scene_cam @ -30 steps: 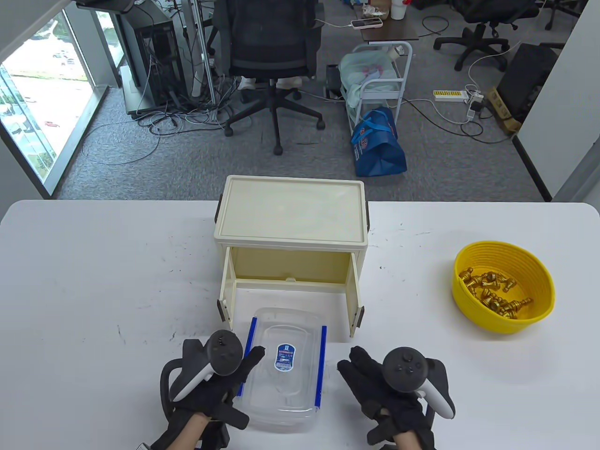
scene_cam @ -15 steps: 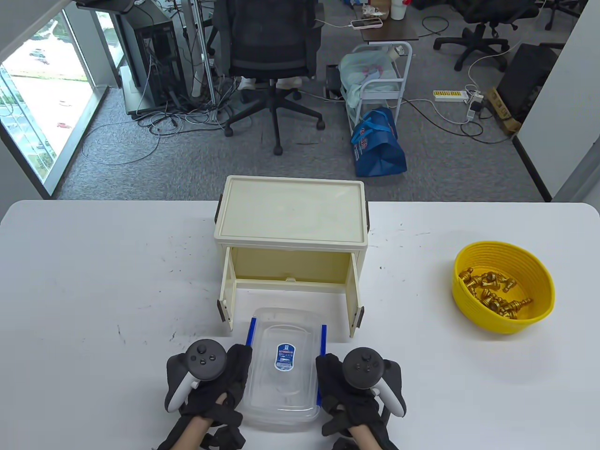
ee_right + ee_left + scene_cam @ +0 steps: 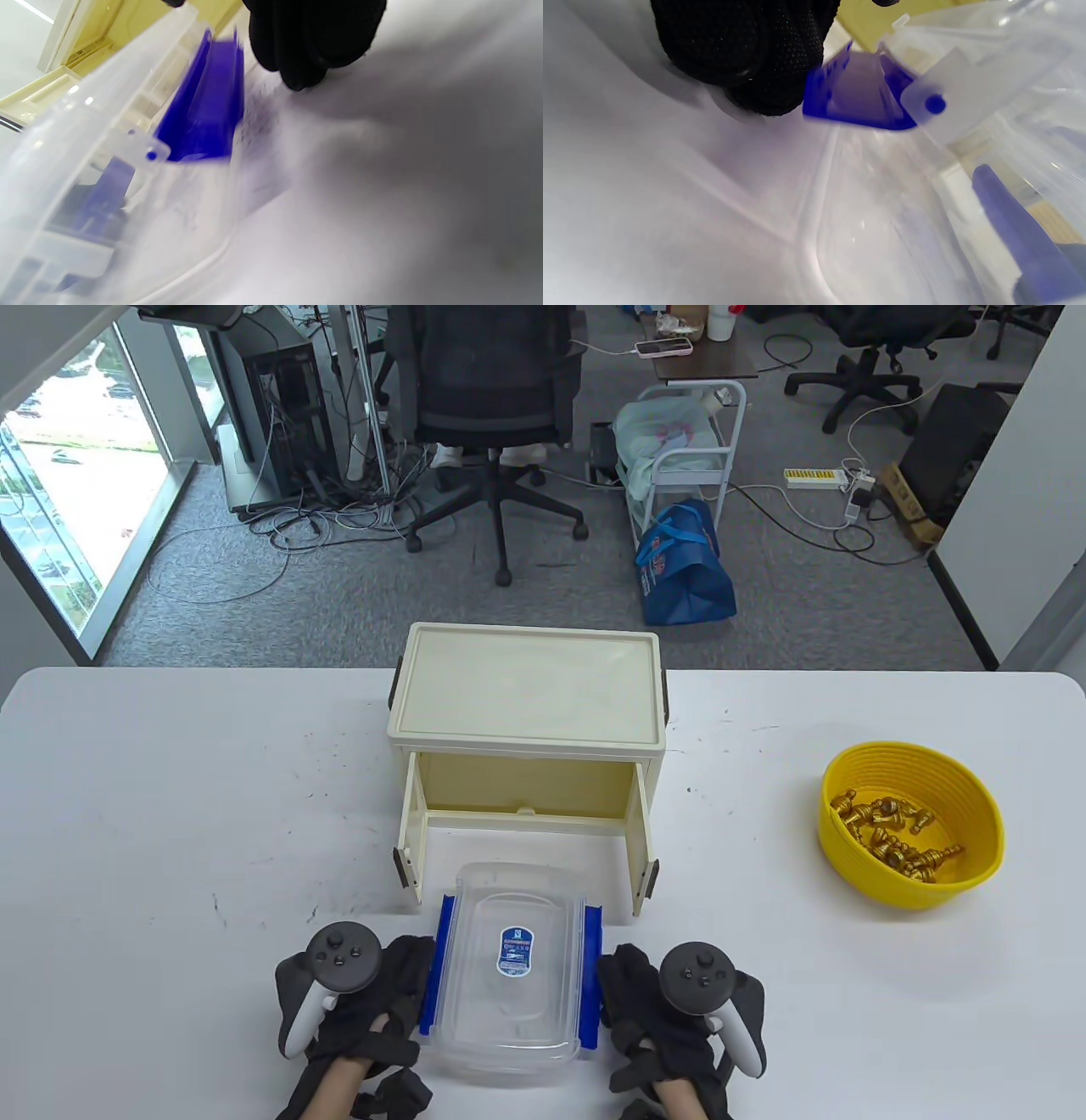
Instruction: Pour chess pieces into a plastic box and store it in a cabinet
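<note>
A clear plastic box (image 3: 513, 984) with its lid on stands at the table's near edge, in front of the open cream cabinet (image 3: 526, 687). Its two blue side latches are swung outward, the left latch (image 3: 433, 976) and the right latch (image 3: 591, 976). My left hand (image 3: 411, 976) lies against the left latch and my right hand (image 3: 618, 984) against the right latch. In the left wrist view curled fingers (image 3: 755, 55) touch the latch (image 3: 857, 97). In the right wrist view the fingers (image 3: 309, 38) sit just beside the latch (image 3: 203, 123). Gold chess pieces (image 3: 891, 831) lie in a yellow bowl (image 3: 984, 806) at the right.
The cabinet's two doors stand open toward me, either side of the box's far end, and its inside holds nothing. The white table (image 3: 170, 814) runs wide to the left. Chairs, cables and bags lie on the floor beyond the table.
Both hands closed in on the box's sides, then drew slightly outward. The two blue latches have swung out from the lid. The box stayed in place.
</note>
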